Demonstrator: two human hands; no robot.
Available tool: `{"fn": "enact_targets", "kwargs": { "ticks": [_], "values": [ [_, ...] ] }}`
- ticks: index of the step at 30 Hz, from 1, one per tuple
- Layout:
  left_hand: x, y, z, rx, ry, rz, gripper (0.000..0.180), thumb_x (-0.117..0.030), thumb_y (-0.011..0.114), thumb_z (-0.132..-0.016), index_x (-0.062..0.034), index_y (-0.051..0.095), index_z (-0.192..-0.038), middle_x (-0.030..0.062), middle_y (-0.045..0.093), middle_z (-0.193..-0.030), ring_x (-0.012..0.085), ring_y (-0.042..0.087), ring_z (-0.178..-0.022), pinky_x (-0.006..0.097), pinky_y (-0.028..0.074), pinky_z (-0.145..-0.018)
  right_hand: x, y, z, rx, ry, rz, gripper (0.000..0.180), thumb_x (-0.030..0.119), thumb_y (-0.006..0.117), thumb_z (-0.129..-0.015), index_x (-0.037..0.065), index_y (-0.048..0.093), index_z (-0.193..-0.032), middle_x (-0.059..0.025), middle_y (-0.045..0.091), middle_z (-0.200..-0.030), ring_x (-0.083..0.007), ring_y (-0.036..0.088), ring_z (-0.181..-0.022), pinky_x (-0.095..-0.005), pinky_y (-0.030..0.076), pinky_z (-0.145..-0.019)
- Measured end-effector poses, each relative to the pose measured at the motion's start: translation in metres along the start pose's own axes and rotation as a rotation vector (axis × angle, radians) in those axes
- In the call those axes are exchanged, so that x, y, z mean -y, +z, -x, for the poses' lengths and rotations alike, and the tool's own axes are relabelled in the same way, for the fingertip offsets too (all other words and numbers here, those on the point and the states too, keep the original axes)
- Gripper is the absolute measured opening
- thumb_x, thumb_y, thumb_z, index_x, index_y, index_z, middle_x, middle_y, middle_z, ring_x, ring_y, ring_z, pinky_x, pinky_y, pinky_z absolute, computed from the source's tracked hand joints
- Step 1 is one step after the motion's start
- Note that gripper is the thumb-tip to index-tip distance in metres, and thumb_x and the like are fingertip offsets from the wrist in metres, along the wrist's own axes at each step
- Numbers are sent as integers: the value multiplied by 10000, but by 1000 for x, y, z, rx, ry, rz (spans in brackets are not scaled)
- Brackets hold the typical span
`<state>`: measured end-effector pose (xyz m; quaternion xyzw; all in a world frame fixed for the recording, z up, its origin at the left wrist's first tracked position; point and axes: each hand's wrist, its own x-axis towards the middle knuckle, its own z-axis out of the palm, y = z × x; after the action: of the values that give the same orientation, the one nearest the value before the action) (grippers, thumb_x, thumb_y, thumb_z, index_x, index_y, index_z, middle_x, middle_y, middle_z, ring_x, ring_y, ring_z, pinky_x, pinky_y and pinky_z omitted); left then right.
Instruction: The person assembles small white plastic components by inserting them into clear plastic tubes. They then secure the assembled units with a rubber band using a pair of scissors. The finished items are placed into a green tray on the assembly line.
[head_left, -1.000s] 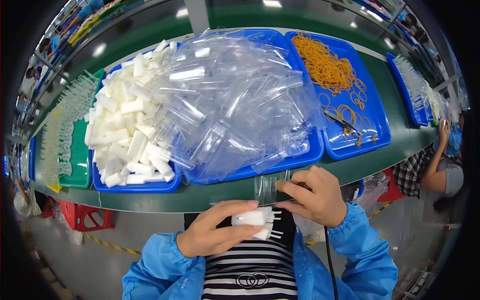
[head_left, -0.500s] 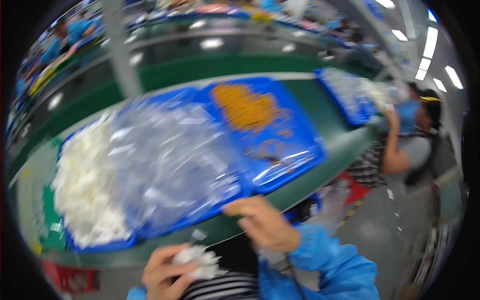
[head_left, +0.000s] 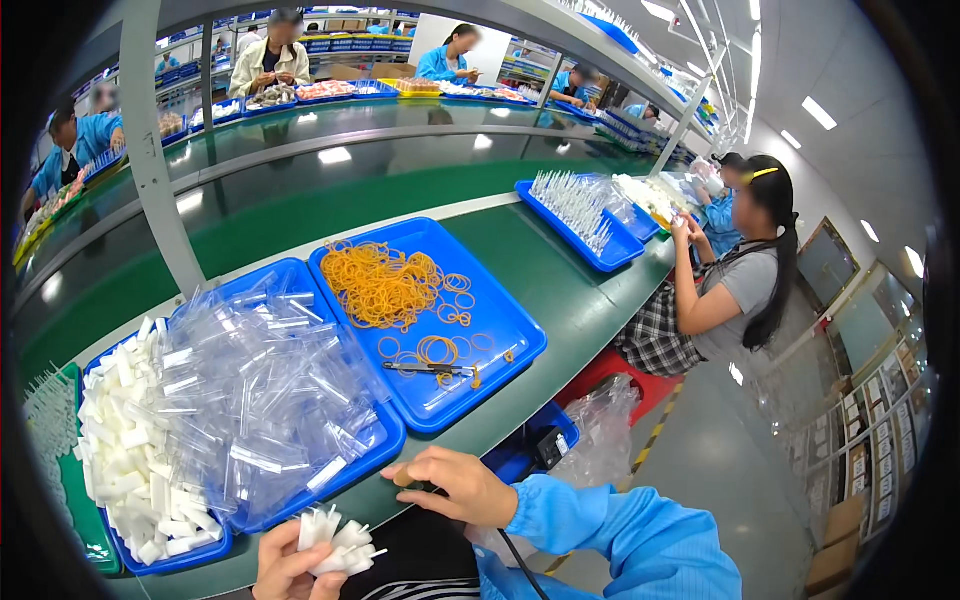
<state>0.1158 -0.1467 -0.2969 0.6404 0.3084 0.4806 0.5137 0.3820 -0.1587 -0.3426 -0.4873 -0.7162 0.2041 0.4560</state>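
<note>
My left hand [head_left: 283, 565] is closed round a bunch of small white plastic pieces [head_left: 340, 540], some with thin pegs sticking out. Just up and to the right, my right hand [head_left: 455, 483] has its fingers curled together at the bench edge. A tan cover shows on one fingertip, and whatever lies between those fingers is hidden. Beyond my hands are a blue tray of clear plastic sleeves [head_left: 265, 400] and, left of it, a heap of white plastic pieces [head_left: 130, 430]. The right-hand blue tray [head_left: 490, 340] holds orange rubber bands [head_left: 380, 285] and slim metal tweezers [head_left: 425, 369].
At far left a green tray [head_left: 95, 540] carries thin white parts. Further along the green bench [head_left: 570, 320] stands a blue tray of white pegs [head_left: 575, 215], beside a seated co-worker [head_left: 740, 280]. A metal post [head_left: 165, 200] rises behind the trays. A dark cord [head_left: 515, 560] hangs below my right wrist.
The view has swung and sharpened, with the trays now lower and further left. A small clear piece beside my left hand no longer shows. My left hand still holds the white pieces.
</note>
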Motion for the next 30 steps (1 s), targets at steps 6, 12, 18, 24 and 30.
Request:
{"fn": "enact_targets", "kwargs": {
  "ticks": [6, 12, 18, 24, 30],
  "values": [
    [-14, 13, -15, -96, -23, -12, 238, 6, 679, -898, 53, 680, -1131, 182, 573, -1266, 274, 576, -1156, 360, 471, -978, 36, -21, -26, -185, 2, -43, 318, 16, 771, -817, 9, 619, -1096, -117, 704, -1022, -214, 693, -913, -332, 555, -818],
    [-8, 18, -21, -120, -63, 105, 283, 43, 691, -876, 3, 706, -1156, 136, 504, -1329, 207, 621, -1113, 276, 561, -850, 81, 2, -63, -352, 141, -730, 403, -69, 730, -827, -20, 449, -1111, -229, 678, -988, -271, 698, -919, -392, 587, -845],
    [-6, 5, -6, -232, -18, 54, 292, 76, 675, -865, 36, 687, -1154, 193, 507, -1338, 195, 677, -939, 257, 586, -713, 88, 31, -76, -200, 243, -719, 394, -58, 751, -813, -5, 463, -1076, -202, 694, -954, -228, 701, -903, -308, 567, -801],
    [-8, -2, 2, -323, -76, -15, 270, 76, 665, -872, 39, 692, -1137, 197, 497, -1345, 228, 650, -1053, 291, 589, -829, 84, 38, -79, -15, 327, -714, 421, -19, 799, -792, -11, 461, -1042, -204, 701, -972, -216, 698, -907, -313, 564, -811],
    [-4, 6, -5, -339, 49, -69, 265, 6, 727, -855, -26, 728, -1118, 160, 552, -1286, 195, 659, -1029, 278, 555, -841, 67, 45, -67, -96, 16, -502, 456, -2, 828, -766, 12, 453, -1027, -186, 715, -943, -226, 706, -893, -404, 516, -916]
  ]
}}
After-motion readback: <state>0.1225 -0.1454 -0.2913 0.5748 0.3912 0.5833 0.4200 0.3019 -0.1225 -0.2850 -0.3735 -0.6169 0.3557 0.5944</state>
